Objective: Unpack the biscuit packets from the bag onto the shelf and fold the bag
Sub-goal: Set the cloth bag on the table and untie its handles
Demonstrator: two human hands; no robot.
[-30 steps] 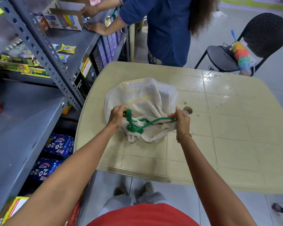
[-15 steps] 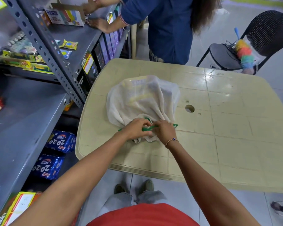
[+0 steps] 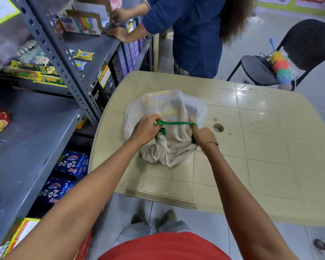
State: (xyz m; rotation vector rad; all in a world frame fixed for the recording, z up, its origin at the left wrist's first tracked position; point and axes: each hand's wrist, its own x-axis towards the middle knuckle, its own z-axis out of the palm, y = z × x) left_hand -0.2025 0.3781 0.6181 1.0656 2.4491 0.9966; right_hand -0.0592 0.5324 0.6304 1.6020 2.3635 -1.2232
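Both hands apart again, left hand (image 3: 147,128) and right hand (image 3: 203,135) each pinching taut green handle (image 3: 176,123) over bag (image 3: 169,109).

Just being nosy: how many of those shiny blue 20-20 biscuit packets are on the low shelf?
2 readable: one blue foil packet nearer the beige table, another nearer the camera. More may hide under the grey shelf board.

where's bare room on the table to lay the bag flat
Table is bare right of the hole out to the far edge, and along the near edge under both arms. The crowded part is the left middle, where the bag lies with both hands on its handle.
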